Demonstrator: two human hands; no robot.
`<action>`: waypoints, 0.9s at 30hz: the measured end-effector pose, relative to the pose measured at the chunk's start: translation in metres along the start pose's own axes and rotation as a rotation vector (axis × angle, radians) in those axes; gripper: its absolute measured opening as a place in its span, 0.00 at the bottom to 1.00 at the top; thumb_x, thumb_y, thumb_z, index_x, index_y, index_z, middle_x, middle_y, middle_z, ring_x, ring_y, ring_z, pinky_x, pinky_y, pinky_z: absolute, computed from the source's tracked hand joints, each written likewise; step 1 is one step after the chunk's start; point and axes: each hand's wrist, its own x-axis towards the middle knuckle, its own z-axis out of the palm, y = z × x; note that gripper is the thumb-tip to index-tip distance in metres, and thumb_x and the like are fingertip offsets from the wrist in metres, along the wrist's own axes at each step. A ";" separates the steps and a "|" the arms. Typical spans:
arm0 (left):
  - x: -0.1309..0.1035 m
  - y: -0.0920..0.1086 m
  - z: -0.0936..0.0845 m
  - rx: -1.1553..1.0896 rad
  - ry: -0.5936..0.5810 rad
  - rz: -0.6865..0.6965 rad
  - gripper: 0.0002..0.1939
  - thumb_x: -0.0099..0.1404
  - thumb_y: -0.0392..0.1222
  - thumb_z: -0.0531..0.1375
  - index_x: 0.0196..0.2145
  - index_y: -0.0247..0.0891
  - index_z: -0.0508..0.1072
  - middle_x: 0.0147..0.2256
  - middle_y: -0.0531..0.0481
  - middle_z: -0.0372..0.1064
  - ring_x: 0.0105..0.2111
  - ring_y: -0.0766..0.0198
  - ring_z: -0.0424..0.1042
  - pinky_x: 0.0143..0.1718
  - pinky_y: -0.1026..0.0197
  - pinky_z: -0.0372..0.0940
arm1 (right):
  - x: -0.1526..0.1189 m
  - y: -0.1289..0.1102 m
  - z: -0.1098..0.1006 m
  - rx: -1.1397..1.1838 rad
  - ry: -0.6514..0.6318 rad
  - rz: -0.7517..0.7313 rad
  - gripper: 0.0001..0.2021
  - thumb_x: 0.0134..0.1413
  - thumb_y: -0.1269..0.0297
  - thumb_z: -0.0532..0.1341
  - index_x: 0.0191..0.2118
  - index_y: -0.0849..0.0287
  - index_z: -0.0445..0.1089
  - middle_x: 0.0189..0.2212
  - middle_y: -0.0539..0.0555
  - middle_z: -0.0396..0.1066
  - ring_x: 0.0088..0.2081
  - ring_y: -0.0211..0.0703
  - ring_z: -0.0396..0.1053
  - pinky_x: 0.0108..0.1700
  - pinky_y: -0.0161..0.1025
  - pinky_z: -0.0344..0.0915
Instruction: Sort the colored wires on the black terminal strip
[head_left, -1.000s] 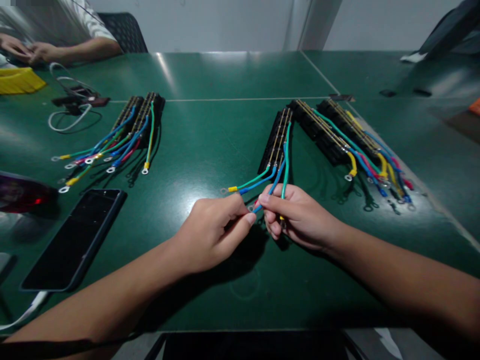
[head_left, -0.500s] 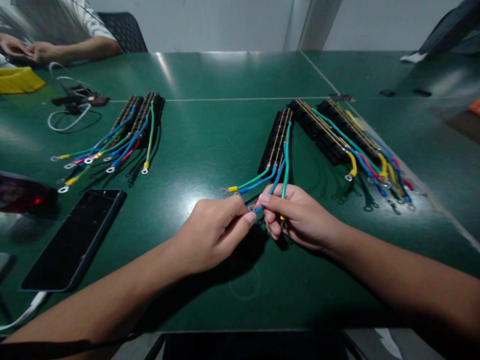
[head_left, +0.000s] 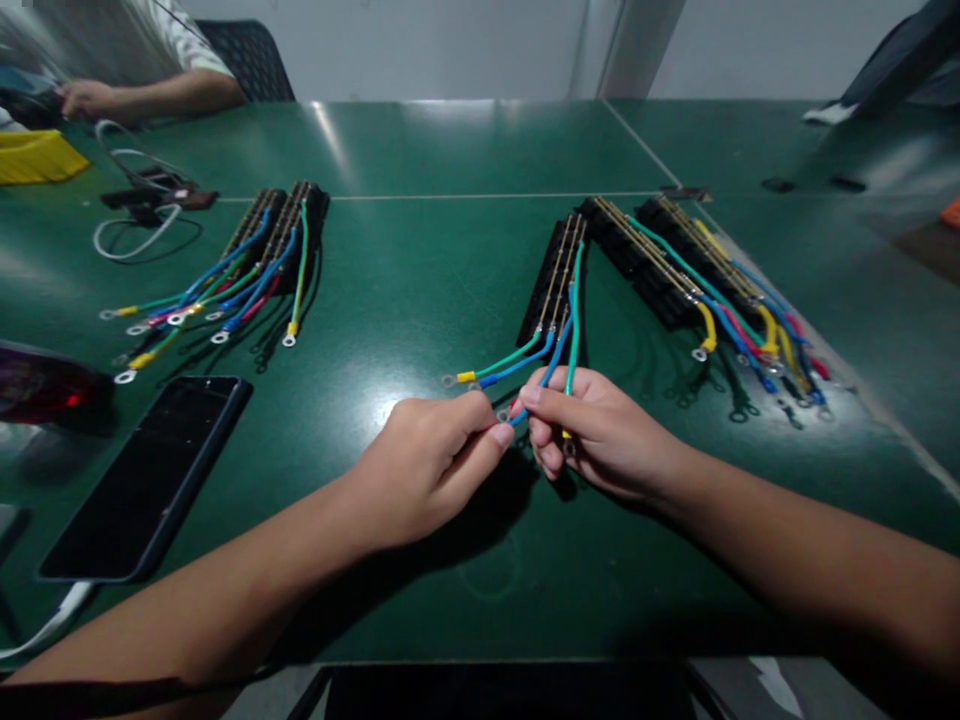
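Observation:
A black strip (head_left: pixel 551 275) with brass-coloured rails lies on the green table (head_left: pixel 420 270), its coloured wires running toward me. My left hand (head_left: pixel 442 455) is closed in a pinch at the lug end of a blue wire (head_left: pixel 553 358). My right hand (head_left: pixel 600 430) grips the same blue wire a little higher, between thumb and fingers. A green wire (head_left: pixel 575 310) passes behind the right thumb, and its yellow-sleeved ring lug (head_left: pixel 568 445) shows below. To the left, a ring lug with a yellow sleeve (head_left: pixel 466 378) and a blue-sleeved wire (head_left: pixel 499 378) lie free above my left hand.
Two similar wired strips (head_left: pixel 645 265) lie to the right, and two more (head_left: pixel 289 240) to the left. A phone (head_left: pixel 146 480) with a white cable and a dark red bottle (head_left: pixel 45 385) are at the left. Across the table, another person's arm (head_left: pixel 165 95) rests near a yellow tray (head_left: pixel 41 158).
My hands and the wires between them hold nearly the same place. Across the table, the other person's hands have moved apart, and a dark object now shows by them.

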 end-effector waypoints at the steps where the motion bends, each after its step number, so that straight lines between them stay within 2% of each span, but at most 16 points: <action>1: 0.000 0.000 0.000 -0.007 0.005 -0.003 0.11 0.69 0.38 0.54 0.28 0.34 0.68 0.19 0.57 0.62 0.17 0.74 0.59 0.21 0.69 0.52 | 0.000 0.000 0.000 -0.002 0.000 -0.001 0.17 0.48 0.55 0.70 0.28 0.63 0.67 0.16 0.45 0.66 0.14 0.30 0.64 0.17 0.26 0.62; 6: 0.000 0.000 0.000 -0.025 0.060 -0.002 0.09 0.66 0.39 0.57 0.28 0.34 0.68 0.19 0.58 0.63 0.18 0.73 0.61 0.22 0.69 0.53 | 0.000 -0.001 0.000 -0.016 -0.002 0.004 0.16 0.49 0.56 0.70 0.28 0.62 0.67 0.16 0.45 0.66 0.15 0.30 0.64 0.17 0.26 0.61; 12: 0.001 0.001 -0.001 -0.047 0.012 -0.041 0.11 0.69 0.39 0.54 0.28 0.35 0.68 0.19 0.57 0.64 0.18 0.72 0.61 0.22 0.68 0.52 | 0.000 0.000 -0.001 -0.028 0.004 0.000 0.16 0.49 0.55 0.69 0.28 0.62 0.67 0.16 0.45 0.66 0.15 0.31 0.64 0.17 0.27 0.60; 17: 0.002 0.003 -0.002 -0.048 0.018 -0.083 0.11 0.68 0.40 0.55 0.27 0.35 0.68 0.17 0.57 0.64 0.18 0.72 0.61 0.21 0.68 0.53 | 0.000 0.000 -0.001 -0.037 0.004 0.000 0.16 0.50 0.55 0.69 0.26 0.62 0.66 0.16 0.45 0.66 0.15 0.31 0.64 0.17 0.27 0.61; 23: 0.001 0.001 0.000 -0.045 0.061 -0.021 0.09 0.64 0.39 0.59 0.27 0.34 0.67 0.17 0.59 0.63 0.17 0.74 0.61 0.21 0.69 0.53 | 0.000 -0.001 0.000 -0.034 0.010 -0.009 0.16 0.49 0.56 0.69 0.26 0.61 0.65 0.16 0.45 0.66 0.15 0.30 0.64 0.17 0.27 0.61; 27: 0.001 0.001 0.001 -0.041 0.045 -0.029 0.09 0.65 0.39 0.58 0.27 0.35 0.67 0.17 0.59 0.64 0.17 0.74 0.61 0.21 0.69 0.53 | 0.000 -0.001 0.001 -0.035 0.013 -0.005 0.16 0.50 0.56 0.69 0.27 0.61 0.65 0.16 0.45 0.66 0.15 0.30 0.64 0.16 0.27 0.61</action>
